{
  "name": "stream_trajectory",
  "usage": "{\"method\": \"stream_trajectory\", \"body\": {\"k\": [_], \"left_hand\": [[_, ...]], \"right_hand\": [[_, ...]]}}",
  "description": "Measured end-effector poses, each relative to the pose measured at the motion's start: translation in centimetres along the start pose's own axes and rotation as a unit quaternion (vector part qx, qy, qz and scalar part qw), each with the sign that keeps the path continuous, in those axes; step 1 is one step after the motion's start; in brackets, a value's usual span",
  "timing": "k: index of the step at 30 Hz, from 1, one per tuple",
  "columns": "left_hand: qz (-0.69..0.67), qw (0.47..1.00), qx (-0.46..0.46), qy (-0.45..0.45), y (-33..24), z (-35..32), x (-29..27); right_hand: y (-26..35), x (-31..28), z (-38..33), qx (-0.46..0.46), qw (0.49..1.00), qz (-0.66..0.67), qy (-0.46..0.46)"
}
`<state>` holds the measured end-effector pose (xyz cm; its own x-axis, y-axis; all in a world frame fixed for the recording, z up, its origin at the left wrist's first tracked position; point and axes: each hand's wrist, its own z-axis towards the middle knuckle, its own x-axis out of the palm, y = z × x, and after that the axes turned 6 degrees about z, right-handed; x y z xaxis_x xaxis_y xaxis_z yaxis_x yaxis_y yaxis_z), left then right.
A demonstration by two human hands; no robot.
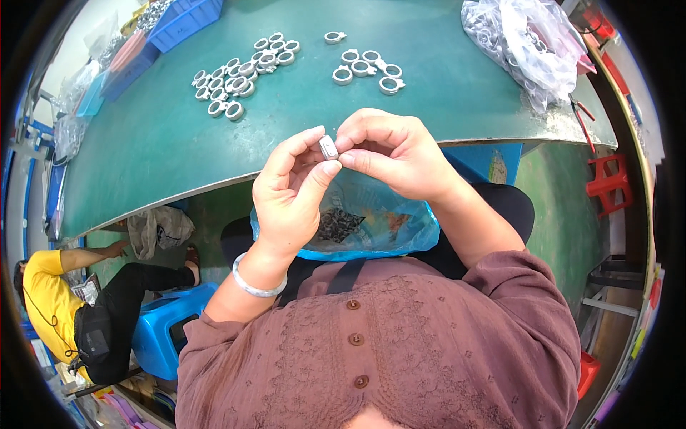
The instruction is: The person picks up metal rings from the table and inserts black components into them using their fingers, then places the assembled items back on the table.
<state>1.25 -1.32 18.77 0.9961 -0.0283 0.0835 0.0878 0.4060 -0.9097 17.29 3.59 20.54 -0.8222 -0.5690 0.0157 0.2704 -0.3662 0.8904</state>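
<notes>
Over the table's near edge, my left hand (289, 189) pinches a small grey metal ring (329, 148) between thumb and fingers. The ring is turned edge-on, so its opening is hidden. My right hand (400, 154) is closed, with thumb and index fingertips pressed at the ring's right side; any smaller piece between them is too small to make out. Below both hands, an open blue plastic bag (418, 239) lies on my lap with small dark pieces (339, 224) inside. Farther up on the green table (300, 107) lie similar rings with small lugs, a larger cluster (246, 69) left and a smaller group (363, 68) right.
A clear plastic bag of metal parts (525, 46) and red-handled pliers (582, 121) lie at the table's right. Blue bins (184, 25) stand at the far left. A person in yellow (57, 300) sits at lower left near a blue stool (157, 339). A red stool (609, 184) stands right.
</notes>
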Motion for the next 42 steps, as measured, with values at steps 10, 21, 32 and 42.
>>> {"method": "stream_trajectory", "body": {"k": [10,21,32,42], "left_hand": [[0.079,0.997,0.025,-0.008,0.02,-0.11,-0.03],[0.129,0.989,0.077,-0.004,0.33,0.03,-0.22],[0.048,0.999,-0.015,-0.007,-0.18,-0.15,0.1],[-0.001,0.999,-0.051,-0.004,-0.25,-0.13,-0.09]], "right_hand": [[0.68,0.35,-0.4,0.075,0.994,0.079,-0.024],[0.97,0.04,-0.22,0.14,0.979,0.147,-0.033],[0.63,-0.02,-0.18,0.152,0.975,0.156,-0.054],[0.86,-0.06,-0.17,0.175,0.972,0.146,-0.051]]}}
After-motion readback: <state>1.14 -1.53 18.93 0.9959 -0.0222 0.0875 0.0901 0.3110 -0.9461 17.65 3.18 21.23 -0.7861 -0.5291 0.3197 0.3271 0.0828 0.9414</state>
